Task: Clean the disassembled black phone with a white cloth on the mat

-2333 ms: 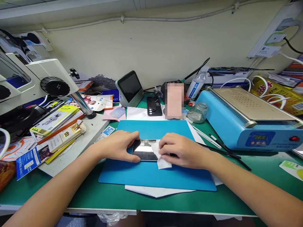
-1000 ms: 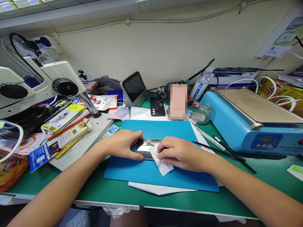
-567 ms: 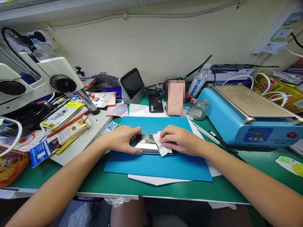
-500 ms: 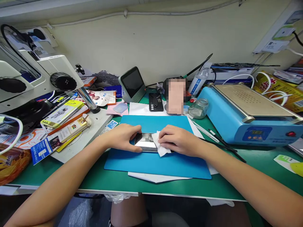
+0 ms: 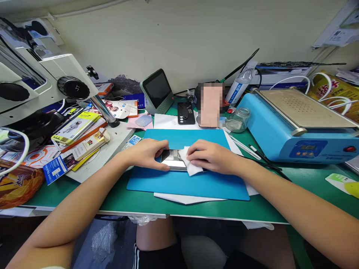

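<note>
A phone (image 5: 173, 163) with a dark, glossy reflecting surface lies flat and lengthwise on the blue mat (image 5: 185, 185). My left hand (image 5: 147, 154) grips its left end, thumb along the near edge and fingers at the far edge. In my right hand (image 5: 211, 156) is a crumpled white wipe (image 5: 192, 164), pinched under the fingers and pressed on the phone's right part. That wipe and hand hide the phone's right end.
A microscope (image 5: 64, 80) stands at left beside a stack of small boxes (image 5: 75, 129). Behind the mat are a black phone case (image 5: 186, 113), a small display (image 5: 157, 89), a glass jar (image 5: 238, 119) and a bottle (image 5: 241, 84). At right sits a blue heating plate machine (image 5: 280, 130).
The view has tilted down slightly, so the bench appears higher. Both hands keep nearly the same places on the phone and wipe.
</note>
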Available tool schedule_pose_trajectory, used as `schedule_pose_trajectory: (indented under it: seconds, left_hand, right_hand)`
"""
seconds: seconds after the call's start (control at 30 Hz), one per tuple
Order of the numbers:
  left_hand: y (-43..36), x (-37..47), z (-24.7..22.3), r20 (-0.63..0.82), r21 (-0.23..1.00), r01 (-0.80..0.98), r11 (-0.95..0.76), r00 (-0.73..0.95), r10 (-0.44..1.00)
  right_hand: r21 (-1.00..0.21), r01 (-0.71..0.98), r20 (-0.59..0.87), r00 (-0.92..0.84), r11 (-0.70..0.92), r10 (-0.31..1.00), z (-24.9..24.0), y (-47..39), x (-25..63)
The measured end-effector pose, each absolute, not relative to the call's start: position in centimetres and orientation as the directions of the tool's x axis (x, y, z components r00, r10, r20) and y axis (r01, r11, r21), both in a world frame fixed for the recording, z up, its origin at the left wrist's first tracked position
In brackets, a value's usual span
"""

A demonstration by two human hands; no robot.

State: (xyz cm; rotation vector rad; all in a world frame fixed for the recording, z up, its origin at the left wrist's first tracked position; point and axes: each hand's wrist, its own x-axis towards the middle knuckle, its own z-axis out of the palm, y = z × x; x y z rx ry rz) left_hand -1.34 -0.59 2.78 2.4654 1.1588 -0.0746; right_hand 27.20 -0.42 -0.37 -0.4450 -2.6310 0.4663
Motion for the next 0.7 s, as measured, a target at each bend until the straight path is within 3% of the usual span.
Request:
schedule_pose_trajectory:
  seconds: [0.07,0.23,0.37,0.5,0.7]
  left_hand:
    - [-0.6,-1.4,2.8,-0.221,0.341,0.751,-0.565,0.648,0.729]
    - [-0.6,-1.4,2.8,-0.211,0.339,0.747,-0.572,0.653,0.728]
    - [-0.6,-1.5,2.8,-0.219,0.348,0.748,-0.565,0.651,0.727]
    - [-0.6,-1.4,2.9,-0.215,0.347,0.749,-0.565,0.650,0.729]
    - [-0.6,-1.2,3.1,-0.227,0.374,0.751,-0.544,0.643,0.732]
  right_hand:
    - [-0.372,0.263,0.361,-0.842,0.890,0.400,-0.4,-0.4,27.2]
    - [-0.347,0.193,0.346,-0.883,0.918,0.317,-0.5,-0.5,27.1]
    - [-0.336,0.272,0.358,-0.849,0.902,0.389,-0.5,-0.3,27.3]
    - [-0.336,0.218,0.343,-0.878,0.916,0.335,-0.4,-0.4,27.2]
    - [-0.377,0.311,0.329,-0.835,0.872,0.440,-0.4,0.5,28.2]
